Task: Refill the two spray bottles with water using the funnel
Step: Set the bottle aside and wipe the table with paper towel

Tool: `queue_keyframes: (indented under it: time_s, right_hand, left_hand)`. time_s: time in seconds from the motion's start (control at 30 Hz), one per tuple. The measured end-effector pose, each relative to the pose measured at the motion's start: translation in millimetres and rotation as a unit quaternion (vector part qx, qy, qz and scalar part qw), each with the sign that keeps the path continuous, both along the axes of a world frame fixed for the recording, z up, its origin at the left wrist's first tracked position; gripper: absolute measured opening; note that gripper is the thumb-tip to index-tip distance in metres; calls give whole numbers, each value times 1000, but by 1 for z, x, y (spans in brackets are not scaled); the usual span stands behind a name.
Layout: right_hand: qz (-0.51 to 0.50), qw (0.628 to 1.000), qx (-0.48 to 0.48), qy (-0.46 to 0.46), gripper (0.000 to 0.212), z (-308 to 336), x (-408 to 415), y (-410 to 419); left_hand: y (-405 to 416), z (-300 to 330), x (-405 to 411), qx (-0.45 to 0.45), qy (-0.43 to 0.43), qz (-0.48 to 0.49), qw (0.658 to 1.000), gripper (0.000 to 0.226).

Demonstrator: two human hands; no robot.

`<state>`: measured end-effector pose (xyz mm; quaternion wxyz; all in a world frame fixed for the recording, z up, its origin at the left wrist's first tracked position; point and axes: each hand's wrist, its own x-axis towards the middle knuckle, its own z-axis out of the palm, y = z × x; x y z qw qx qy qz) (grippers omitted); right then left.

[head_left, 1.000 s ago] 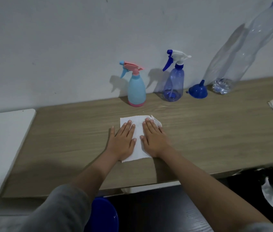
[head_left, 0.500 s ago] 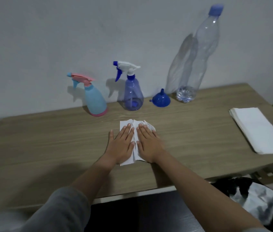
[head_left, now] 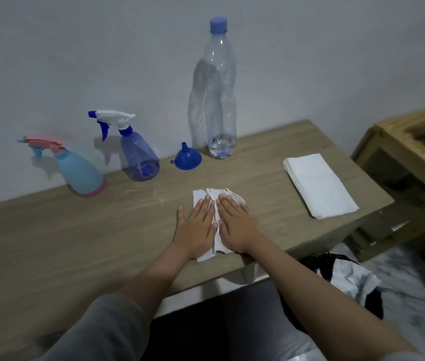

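Two spray bottles stand by the wall: a light blue one with a pink trigger (head_left: 80,170) on the left and a translucent purple-blue one with a white and blue trigger (head_left: 138,157) beside it. A blue funnel (head_left: 187,158) sits upside down to their right. A tall clear water bottle (head_left: 220,100) with a blue cap holds a little water at its bottom. My left hand (head_left: 197,227) and my right hand (head_left: 237,222) lie flat, fingers together, side by side on a crumpled white paper towel (head_left: 215,198) near the table's front edge.
A stack of folded white paper towels (head_left: 319,185) lies at the right end of the wooden table (head_left: 63,243). A light wooden stand (head_left: 414,142) is to the right of the table. A black and white bag (head_left: 349,280) sits on the floor below.
The view has swung to the right, so the bottles now appear further left and the towel stack is in full view. Both hands stay pressed flat on the paper towel, which looks more bunched.
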<state>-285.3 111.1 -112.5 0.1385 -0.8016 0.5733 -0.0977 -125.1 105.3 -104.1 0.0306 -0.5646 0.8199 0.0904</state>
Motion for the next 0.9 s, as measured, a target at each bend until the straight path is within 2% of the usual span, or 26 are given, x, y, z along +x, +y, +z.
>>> queue_keyframes:
  time_s: [0.27, 0.4, 0.53, 0.63, 0.73, 0.83, 0.9]
  right_hand:
    - [-64, 998, -9, -23, 57, -2, -50, 47]
    - [-106, 984, -49, -135, 48, 2, -57, 78]
    - [-197, 941, -99, -256, 17, 17, -62, 106]
    - [-303, 891, -90, -327, 8, 28, -66, 122]
    - [-400, 806, -74, -431, 15, 38, -74, 138]
    - [-442, 717, -54, -536, 19, 49, -85, 158]
    - [-464, 671, -37, -578, 20, 53, -96, 171]
  left_hand:
    - [36, 1, -59, 33, 43, -42, 998, 58]
    - [55, 3, -67, 23, 104, -77, 991, 54]
    - [69, 12, -73, -11, 219, -96, 971, 40]
    - [81, 24, -83, 24, 311, -82, 946, 30]
    - [94, 32, -96, 71, 382, -98, 916, 26]
    - [108, 41, -112, 90, 434, -128, 887, 22]
    - [114, 42, -123, 84, 445, -140, 881, 19]
